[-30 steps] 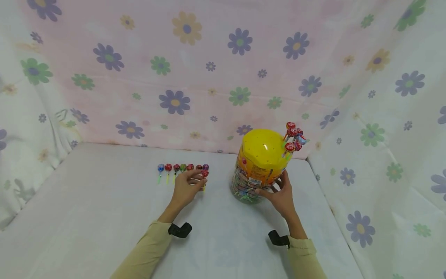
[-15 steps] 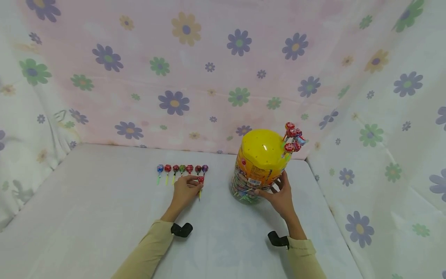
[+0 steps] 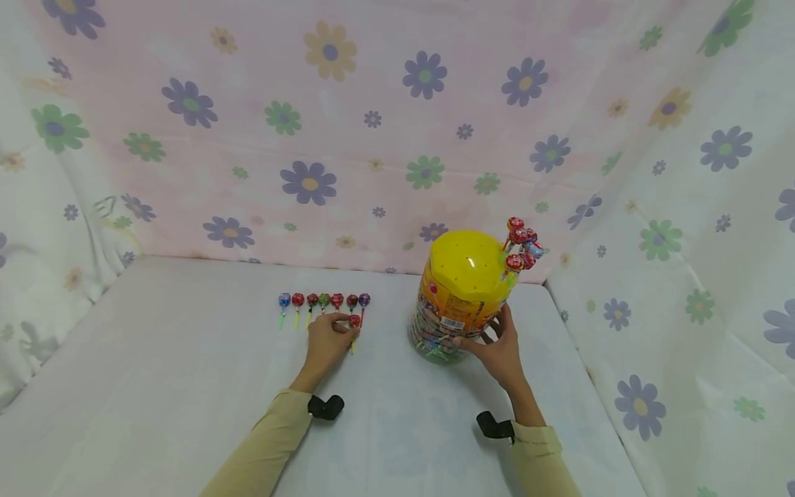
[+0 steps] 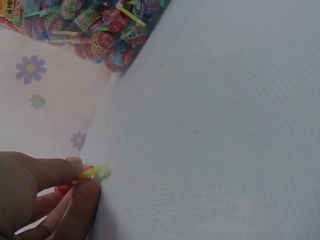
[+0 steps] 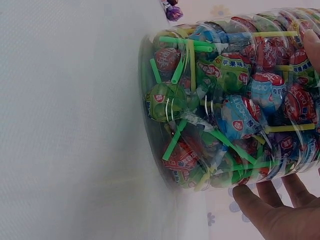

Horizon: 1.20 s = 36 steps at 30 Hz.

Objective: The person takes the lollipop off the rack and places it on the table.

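My left hand (image 3: 326,345) pinches a red-wrapped lollipop (image 3: 355,321) just in front of the right part of a row of lollipops (image 3: 299,300) on the table. In the left wrist view, its yellow stick (image 4: 92,172) pokes out between thumb and finger; most of the wrapped head is hidden. With thumb and fingers spread round its side, my right hand (image 3: 499,348) holds a large clear jar (image 3: 428,331) of lollipops, which stands on the table. Several lollipops (image 3: 518,238) stick up from the right edge of its yellow lid (image 3: 466,259).
The white table (image 3: 186,379) meets a flowered pink cloth (image 3: 373,152) behind the row and the jar. More flowered cloth (image 3: 671,276) hangs along the right side. Black wrist mounts (image 3: 495,425) sit at both cuffs.
My left hand has drawn the lollipop a little toward me and to the left, down in front of the row. The right hand and the jar stay where they were.
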{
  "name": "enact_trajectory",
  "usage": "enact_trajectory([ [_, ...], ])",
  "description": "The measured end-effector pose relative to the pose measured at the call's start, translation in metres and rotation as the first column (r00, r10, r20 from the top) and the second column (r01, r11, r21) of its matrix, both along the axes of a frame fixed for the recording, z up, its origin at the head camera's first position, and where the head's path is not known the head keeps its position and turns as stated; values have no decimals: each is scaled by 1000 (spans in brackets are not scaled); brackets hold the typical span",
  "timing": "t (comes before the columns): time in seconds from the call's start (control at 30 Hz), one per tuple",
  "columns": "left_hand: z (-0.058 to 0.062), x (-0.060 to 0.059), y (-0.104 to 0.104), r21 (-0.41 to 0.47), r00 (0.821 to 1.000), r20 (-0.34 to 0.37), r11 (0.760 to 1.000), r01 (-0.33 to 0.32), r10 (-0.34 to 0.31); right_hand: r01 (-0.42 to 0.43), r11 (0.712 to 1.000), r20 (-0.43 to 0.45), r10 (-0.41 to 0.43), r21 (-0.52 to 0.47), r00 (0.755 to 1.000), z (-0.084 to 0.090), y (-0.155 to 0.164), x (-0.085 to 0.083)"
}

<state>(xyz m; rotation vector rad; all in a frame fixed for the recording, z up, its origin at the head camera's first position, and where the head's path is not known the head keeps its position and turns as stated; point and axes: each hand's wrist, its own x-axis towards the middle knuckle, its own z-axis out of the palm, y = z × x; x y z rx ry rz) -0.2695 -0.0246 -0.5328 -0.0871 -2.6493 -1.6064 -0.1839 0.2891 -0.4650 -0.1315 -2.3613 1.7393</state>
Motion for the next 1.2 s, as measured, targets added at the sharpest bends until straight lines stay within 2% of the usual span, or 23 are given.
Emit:
enact_trajectory([
  [0.1, 2, 2, -2, -15, 1000, 4, 1000, -3, 3, -5, 1000, 4, 5, 6, 1000, 8, -4, 4],
  [0.27, 4, 4, -6, -7, 1000, 20, 1000, -3, 4, 6, 1000, -3, -6, 1, 1000, -8, 5, -3],
  [0.43, 8, 10, -8, -3, 1000, 1, 1000, 0, 0, 3, 1000, -38, -2, 16, 999, -22, 13, -8],
  [0.57, 19, 16, -3, 60, 999, -25, 997, 49, -48, -1, 1000, -57, 2, 24, 998, -25, 15, -9],
  [0.7, 35, 26, 10, 166, 990, -60, 977, 137, -129, -4, 1000, -55, 6, 23, 998, -25, 16, -10],
  [0.77, 45, 33, 17, 191, 983, -85, 966, 175, -161, -9, 1000, -51, 10, 18, 999, -24, 15, -10],
  [0.83, 56, 39, 26, 196, 974, -121, 958, 210, -189, -17, 1000, -50, 17, 16, 999, -22, 14, -10],
  [0.93, 73, 47, 40, 219, 957, -177, 939, 265, -229, -24, 1000, -22, 24, 2, 999, -8, 7, -5],
  [1.0, 84, 52, 50, 253, 942, -214, 916, 310, -260, -26, 1000, -9, 26, 1, 1000, 1, 3, -1],
  [1.1, 99, 60, 64, 294, 908, -282, 873, 389, -310, -29, 1000, -6, 29, 5, 1000, 11, -1, 4],
  [1.2, 113, 64, 79, 296, 857, -384, 833, 467, -344, -33, 999, -25, 33, 16, 999, 11, -2, 6],
])
